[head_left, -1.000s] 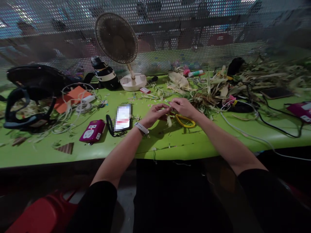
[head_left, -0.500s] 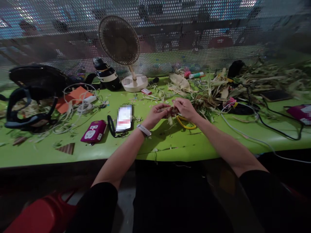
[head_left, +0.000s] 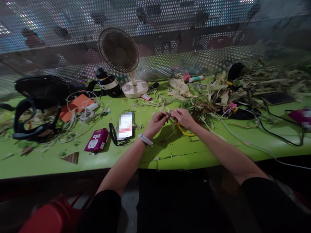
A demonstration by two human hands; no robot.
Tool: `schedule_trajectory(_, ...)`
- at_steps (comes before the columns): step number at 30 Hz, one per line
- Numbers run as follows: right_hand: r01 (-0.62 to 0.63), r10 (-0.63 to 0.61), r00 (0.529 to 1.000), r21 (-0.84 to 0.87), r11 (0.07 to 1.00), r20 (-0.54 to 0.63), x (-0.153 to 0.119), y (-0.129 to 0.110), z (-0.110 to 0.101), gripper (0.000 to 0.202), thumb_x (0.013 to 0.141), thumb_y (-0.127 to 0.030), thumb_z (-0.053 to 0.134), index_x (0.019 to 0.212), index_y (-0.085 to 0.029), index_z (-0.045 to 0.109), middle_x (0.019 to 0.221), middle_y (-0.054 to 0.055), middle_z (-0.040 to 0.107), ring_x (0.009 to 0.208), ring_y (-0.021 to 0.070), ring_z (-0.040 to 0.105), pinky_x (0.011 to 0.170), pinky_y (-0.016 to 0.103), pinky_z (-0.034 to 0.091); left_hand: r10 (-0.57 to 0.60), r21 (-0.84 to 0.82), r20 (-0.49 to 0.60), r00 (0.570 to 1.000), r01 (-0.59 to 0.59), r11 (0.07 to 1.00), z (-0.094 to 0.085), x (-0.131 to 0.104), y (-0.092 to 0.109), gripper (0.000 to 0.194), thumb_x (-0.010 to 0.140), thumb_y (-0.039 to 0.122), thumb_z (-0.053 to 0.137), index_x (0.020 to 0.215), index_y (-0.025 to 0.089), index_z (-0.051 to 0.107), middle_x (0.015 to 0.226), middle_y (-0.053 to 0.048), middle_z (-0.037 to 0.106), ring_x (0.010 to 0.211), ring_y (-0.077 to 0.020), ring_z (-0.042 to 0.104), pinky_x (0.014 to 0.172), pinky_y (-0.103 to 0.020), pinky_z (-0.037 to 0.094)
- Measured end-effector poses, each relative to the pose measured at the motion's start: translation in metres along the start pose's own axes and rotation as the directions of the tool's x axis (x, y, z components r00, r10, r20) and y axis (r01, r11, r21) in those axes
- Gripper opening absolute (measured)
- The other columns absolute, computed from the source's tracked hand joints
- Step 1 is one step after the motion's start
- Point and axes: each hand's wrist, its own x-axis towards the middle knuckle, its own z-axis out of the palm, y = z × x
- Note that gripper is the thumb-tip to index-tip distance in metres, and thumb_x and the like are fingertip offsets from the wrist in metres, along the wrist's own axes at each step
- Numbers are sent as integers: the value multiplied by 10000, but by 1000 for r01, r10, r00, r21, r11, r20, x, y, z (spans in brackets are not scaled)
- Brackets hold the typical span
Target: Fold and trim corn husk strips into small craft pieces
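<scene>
Pale, fibrous husk strip (head_left: 166, 111) is pinched by the left hand (head_left: 157, 123) and right hand (head_left: 184, 118); smooth yellow loop (head_left: 184, 131) at 4 o'clock, black rounded white-banded bottle (head_left: 109, 84) at 10 o'clock.

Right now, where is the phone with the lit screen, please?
In the head view, the lit phone lies left of centre, between the purple box and the left hand.

Purple box (head_left: 300, 119) at the right, cut off by the edge; pale piece (head_left: 166, 111) between 2 hands, too small to identify.

One fan (head_left: 119, 50), one bottle (head_left: 109, 84)
</scene>
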Motion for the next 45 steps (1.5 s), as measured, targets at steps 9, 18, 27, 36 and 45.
schedule_trajectory(9, 71, -76, 996, -110, 991, -41, -10, -1, 4, 445, 881, -539, 494, 584, -209, 465, 532, -25, 443, 540, 118, 408, 564, 273, 317, 38, 62, -9, 999, -38, 997, -3, -2, -3, 403, 757, 564, 703, 846, 177, 640, 799, -18, 643, 735, -113, 544, 694, -251, 458)
schedule_trajectory(18, -89, 99, 993, 162, 983, -60, -10, -7, 1, 464, 817, -636, 557, 638, -209, 519, 579, -20, 494, 551, 117, 451, 555, 263, 383, -109, -123, -29, 994, 105, 987, -6, -2, 1, 425, 762, 510, 731, 1018, 197, 602, 859, -14, 695, 748, -115, 659, 636, -223, 472)
schedule_trajectory(27, -101, 104, 994, 66, 993, -41, -5, -6, -15, 480, 842, -619, 527, 606, -204, 483, 589, -21, 461, 562, 115, 416, 561, 277, 347, -51, -168, 63, 997, 60, 984, -8, 0, -3, 407, 679, 406, 827, 925, 166, 610, 758, 3, 685, 686, -86, 634, 705, -237, 515)
schedule_trajectory(36, 2, 0, 994, -19, 1000, 106, 0, 1, -11, 444, 819, -549, 584, 593, -199, 430, 579, -50, 359, 573, 93, 331, 560, 261, 266, -136, -233, 134, 982, 164, 958, -8, 0, 2, 450, 662, 363, 850, 988, 169, 608, 712, 19, 688, 674, -95, 640, 693, -232, 476)
schedule_trajectory(45, 20, 2, 992, 171, 985, -128, -5, 3, 0, 496, 777, -644, 648, 624, -200, 485, 568, -50, 435, 527, 82, 380, 514, 243, 318, -23, -126, -12, 1000, 22, 992, 2, -2, -5, 373, 746, 489, 756, 928, 171, 687, 924, -37, 712, 868, -139, 630, 830, -280, 473)
